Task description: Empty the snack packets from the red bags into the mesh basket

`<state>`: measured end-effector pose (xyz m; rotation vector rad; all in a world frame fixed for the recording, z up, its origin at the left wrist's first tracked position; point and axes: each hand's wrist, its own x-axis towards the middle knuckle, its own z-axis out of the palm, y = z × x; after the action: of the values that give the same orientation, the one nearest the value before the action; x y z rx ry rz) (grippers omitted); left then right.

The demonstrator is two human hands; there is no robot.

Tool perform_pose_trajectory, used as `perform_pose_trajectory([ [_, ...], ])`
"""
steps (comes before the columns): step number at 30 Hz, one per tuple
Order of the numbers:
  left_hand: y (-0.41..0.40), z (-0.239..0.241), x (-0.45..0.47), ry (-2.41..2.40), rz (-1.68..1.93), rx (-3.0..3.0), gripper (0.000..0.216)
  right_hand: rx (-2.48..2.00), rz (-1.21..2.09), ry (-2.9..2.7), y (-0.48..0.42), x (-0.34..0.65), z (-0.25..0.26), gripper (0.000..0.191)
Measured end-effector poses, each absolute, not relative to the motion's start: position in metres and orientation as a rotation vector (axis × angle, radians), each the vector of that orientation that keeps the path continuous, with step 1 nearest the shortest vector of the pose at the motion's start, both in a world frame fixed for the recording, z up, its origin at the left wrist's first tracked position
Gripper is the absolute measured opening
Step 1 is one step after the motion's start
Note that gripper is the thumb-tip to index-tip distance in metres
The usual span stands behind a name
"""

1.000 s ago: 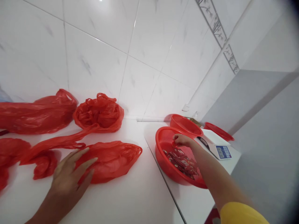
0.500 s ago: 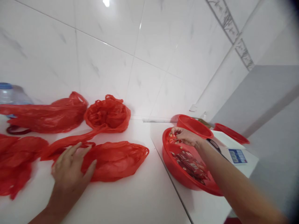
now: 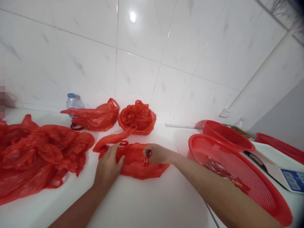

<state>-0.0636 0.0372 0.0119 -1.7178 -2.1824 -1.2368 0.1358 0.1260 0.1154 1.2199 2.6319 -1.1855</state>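
Note:
A flat red plastic bag (image 3: 136, 163) lies on the white counter (image 3: 142, 202) in front of me. My left hand (image 3: 108, 166) rests on the bag's left end, fingers pressed on the plastic near its handles. My right hand (image 3: 155, 154) is closed on a few small red packets (image 3: 146, 159) and hovers over the bag's middle. To the right sits a red mesh basket (image 3: 244, 172) with several red packets (image 3: 223, 175) lying inside it.
Two more red bags (image 3: 95, 117) (image 3: 137, 118) lie by the tiled wall, beside a water bottle (image 3: 72, 103). A heap of red bags (image 3: 35, 155) fills the left. Behind the basket stand another red basket (image 3: 225, 134), a scale (image 3: 282, 174) and a third red basket's rim (image 3: 280, 147).
My right hand has left the mesh basket with packets and swung left over the flat bag. My view has turned left, bringing the bottle and the bag heap into sight.

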Motion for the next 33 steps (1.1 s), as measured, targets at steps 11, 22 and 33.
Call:
perform_pose_trajectory([
  [11, 0.031, 0.016, -0.06, -2.226, -1.254, -1.794, 0.047, 1.631, -1.426, 2.961, 0.133, 0.152, 0.08, 0.03],
  [22, 0.033, 0.026, -0.066, -2.247, -0.918, -1.723, 0.054, 2.648, -0.676, 2.88, 0.138, 0.212, 0.023, 0.051],
  [33, 0.032, 0.017, -0.065, -2.355, -1.646, -1.641, 0.042, 1.807, -2.801, 2.453, 0.14, 0.222, 0.015, 0.048],
])
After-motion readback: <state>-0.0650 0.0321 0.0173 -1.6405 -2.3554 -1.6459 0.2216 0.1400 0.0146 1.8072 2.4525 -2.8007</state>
